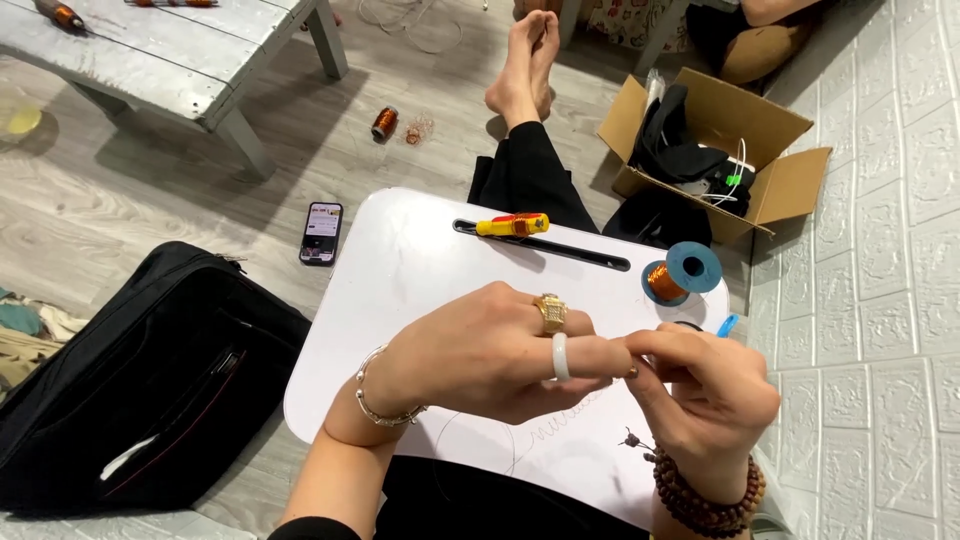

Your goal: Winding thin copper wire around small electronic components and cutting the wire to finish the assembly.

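Two bare hands are counted, a left hand (480,355) and a right hand (700,385). Two rings are seen on the left hand: one gold ring (551,312) and one white band (560,356). One silver bracelet (375,400) and one brown wooden bead bracelet (705,500) are noted. Two spools of copper wire are recorded, one blue-flanged spool (680,272) on the white lap table (400,270) and one small spool (385,122) on the floor. One yellow-and-red screwdriver (512,225), one smartphone (321,233), one black bag (130,380) and one open cardboard box (720,150) are counted.
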